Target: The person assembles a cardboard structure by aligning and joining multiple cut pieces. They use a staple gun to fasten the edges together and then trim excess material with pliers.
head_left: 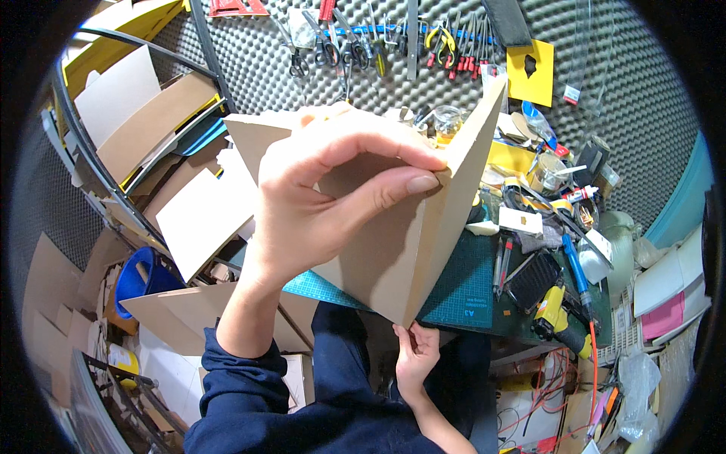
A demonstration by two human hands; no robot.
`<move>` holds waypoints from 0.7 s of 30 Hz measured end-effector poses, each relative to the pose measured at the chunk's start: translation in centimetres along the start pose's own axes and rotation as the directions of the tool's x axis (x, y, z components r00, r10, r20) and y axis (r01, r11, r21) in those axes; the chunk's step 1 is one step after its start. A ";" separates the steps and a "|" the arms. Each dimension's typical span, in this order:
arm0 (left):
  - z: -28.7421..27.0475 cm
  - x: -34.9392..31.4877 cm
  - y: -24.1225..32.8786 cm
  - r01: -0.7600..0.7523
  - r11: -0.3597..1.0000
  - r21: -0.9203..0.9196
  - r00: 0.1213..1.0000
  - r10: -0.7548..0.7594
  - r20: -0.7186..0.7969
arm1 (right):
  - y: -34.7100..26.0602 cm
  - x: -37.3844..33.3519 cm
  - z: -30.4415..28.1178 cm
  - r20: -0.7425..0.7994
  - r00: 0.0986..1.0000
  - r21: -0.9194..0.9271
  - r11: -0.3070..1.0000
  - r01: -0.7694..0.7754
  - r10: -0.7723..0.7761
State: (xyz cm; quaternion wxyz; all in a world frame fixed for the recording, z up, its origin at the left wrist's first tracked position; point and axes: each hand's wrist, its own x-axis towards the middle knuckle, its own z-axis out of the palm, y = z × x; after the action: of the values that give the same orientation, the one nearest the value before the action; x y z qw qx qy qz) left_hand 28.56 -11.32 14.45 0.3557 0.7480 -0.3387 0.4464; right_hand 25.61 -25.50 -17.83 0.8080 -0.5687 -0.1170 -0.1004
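Holds the cardboard between both hands, pinching narrowly its upright ridge with left hand and its lower tip with right hand, beyond which lies green mat, seemingly with corner already formed, but cannot tell the remaining work.

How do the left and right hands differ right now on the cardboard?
The left hand pinches the cardboard higher up along its edge; the right hand is at its bottom corner. The left hand looks much larger in the picture than the right hand. The left hand's index finger arches wide, while the right hand's fingers curl in. Both are bare.
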 end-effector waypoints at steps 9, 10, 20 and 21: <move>-0.4 0.1 0.5 0.016 0.999 0.033 0.999 -0.018 0.042 | 0.2 -0.1 0.2 -0.003 1.000 0.086 0.996 -0.006 0.006; -0.3 0.1 0.6 0.042 0.999 0.002 0.998 -0.042 0.040 | 0.1 -0.1 0.2 -0.009 1.000 0.092 0.996 -0.015 0.016; -0.4 0.2 0.4 0.018 1.000 0.004 0.999 -0.018 0.035 | -0.4 -0.1 0.4 -0.015 0.998 0.145 0.988 -0.053 0.056; -0.5 0.3 0.4 0.013 0.999 0.030 0.999 -0.014 0.050 | -0.4 -0.1 0.4 -0.006 0.998 0.160 0.986 -0.056 0.058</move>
State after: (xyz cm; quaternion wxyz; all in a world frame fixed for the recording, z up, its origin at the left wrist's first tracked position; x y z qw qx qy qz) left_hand 28.12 -11.14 14.96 0.3387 0.7666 -0.3357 0.4299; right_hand 25.39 -25.29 -17.41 0.8540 -0.5048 -0.1039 -0.0706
